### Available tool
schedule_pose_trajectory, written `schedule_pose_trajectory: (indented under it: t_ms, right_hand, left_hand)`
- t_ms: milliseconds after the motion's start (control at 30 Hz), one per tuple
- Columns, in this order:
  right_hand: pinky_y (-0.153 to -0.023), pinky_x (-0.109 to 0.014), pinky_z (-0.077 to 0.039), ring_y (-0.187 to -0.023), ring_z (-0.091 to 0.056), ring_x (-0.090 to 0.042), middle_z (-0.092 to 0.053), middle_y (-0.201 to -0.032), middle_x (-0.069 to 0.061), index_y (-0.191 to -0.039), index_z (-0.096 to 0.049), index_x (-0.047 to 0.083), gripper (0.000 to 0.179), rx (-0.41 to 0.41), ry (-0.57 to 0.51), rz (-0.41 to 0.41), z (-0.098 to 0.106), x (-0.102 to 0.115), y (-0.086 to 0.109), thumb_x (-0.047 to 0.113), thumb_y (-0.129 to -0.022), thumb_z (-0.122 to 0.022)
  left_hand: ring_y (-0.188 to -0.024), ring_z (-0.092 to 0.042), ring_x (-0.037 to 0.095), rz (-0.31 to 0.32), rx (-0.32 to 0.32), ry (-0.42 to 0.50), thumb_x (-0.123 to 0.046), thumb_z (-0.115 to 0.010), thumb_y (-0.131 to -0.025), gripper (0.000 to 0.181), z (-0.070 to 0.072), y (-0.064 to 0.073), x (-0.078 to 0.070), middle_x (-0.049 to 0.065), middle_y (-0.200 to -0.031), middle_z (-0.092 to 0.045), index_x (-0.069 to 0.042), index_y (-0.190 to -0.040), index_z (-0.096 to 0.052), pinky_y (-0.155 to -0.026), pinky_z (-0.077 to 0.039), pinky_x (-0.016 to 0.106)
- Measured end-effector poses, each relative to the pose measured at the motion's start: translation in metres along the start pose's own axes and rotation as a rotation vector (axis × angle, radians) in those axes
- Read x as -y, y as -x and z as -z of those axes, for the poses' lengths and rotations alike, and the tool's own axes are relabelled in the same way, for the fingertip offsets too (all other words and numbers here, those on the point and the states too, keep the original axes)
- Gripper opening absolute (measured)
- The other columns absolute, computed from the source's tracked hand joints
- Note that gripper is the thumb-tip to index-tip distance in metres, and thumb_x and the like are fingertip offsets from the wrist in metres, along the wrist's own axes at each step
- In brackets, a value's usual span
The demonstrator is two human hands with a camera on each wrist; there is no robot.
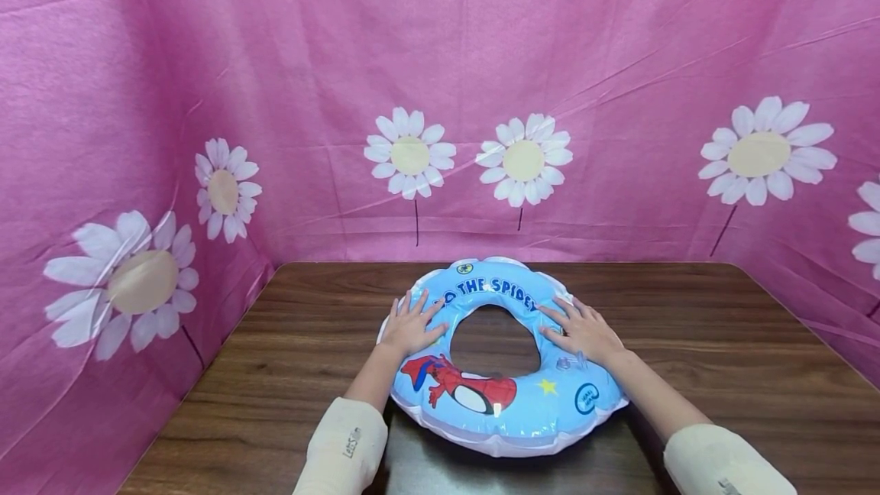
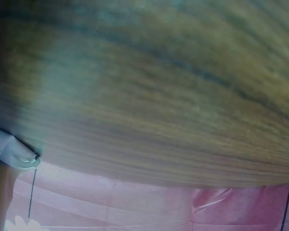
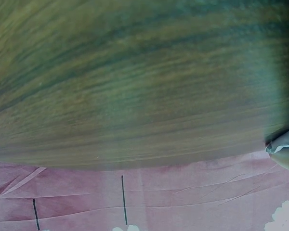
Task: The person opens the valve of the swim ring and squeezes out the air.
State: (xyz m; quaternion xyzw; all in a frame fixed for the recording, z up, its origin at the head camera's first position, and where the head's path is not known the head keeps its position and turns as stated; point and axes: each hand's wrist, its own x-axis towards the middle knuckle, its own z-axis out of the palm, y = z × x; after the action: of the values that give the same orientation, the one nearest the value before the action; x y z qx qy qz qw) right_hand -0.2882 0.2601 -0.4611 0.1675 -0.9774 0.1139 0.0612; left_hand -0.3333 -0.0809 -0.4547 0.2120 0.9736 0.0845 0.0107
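A light blue inflatable swim ring (image 1: 481, 418) lies on the table, printed with a red cartoon figure, a yellow star and blue lettering. My left hand (image 1: 410, 327) rests spread on the ring's left side, fingers pointing away from me. On the right side lies my right hand (image 1: 584, 331), its fingers also spread across the top surface. A clear valve (image 1: 572, 361) shows just below the right palm. Each wrist view catches only a small piece of the ring's edge, the left one (image 2: 19, 154) and the right one (image 3: 285, 140), beside a sliver of hand.
The brown wood-grain table (image 1: 275, 403) extends to both sides of the ring and shows through its hole. Behind it hangs a pink cloth (image 1: 309, 98) with large white daisies (image 1: 409, 155). The cloth also covers the left and right sides.
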Motion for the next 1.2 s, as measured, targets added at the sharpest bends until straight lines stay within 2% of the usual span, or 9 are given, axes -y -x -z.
schedule_pose_trajectory:
  t_ms: [467,967,1200]
  right_hand:
    - [-0.095,-0.066,-0.019,-0.126,-0.023,-0.051,-0.033,-0.141,-0.022,-0.137,-0.045,0.014,0.057,-0.072,-0.023,0.025,0.0000,0.0024,0.0035,0.050,-0.092,-0.044]
    - [-0.101,-0.061,-0.012,-0.130,-0.014,-0.049,-0.024,-0.146,-0.021,-0.142,-0.036,0.017,0.060,-0.016,-0.017,0.006,-0.0048,-0.0005,0.0028,0.053,-0.094,-0.037]
    - [-0.102,-0.060,-0.010,-0.130,-0.012,-0.048,-0.023,-0.146,-0.021,-0.143,-0.034,0.018,0.060,-0.005,-0.016,0.007,-0.0035,-0.0016,0.0018,0.053,-0.094,-0.037]
  left_hand:
    - [-0.136,-0.001,0.035,0.005,0.001,0.001,-0.062,-0.028,-0.090,0.064,0.0000,0.0019,-0.0012,0.005,-0.152,-0.014,-0.031,-0.145,-0.027,-0.105,-0.002,0.053]
    - [-0.136,0.001,0.036,-0.014,-0.001,-0.007,-0.062,-0.025,-0.091,0.065,-0.0056,0.0007,0.0024,0.006,-0.153,-0.009,-0.029,-0.147,-0.021,-0.105,0.001,0.053]
    - [-0.136,0.003,0.035,-0.006,0.005,0.003,-0.062,-0.026,-0.090,0.065,-0.0023,-0.0003,0.0013,0.005,-0.153,-0.009,-0.030,-0.147,-0.022,-0.105,0.002,0.052]
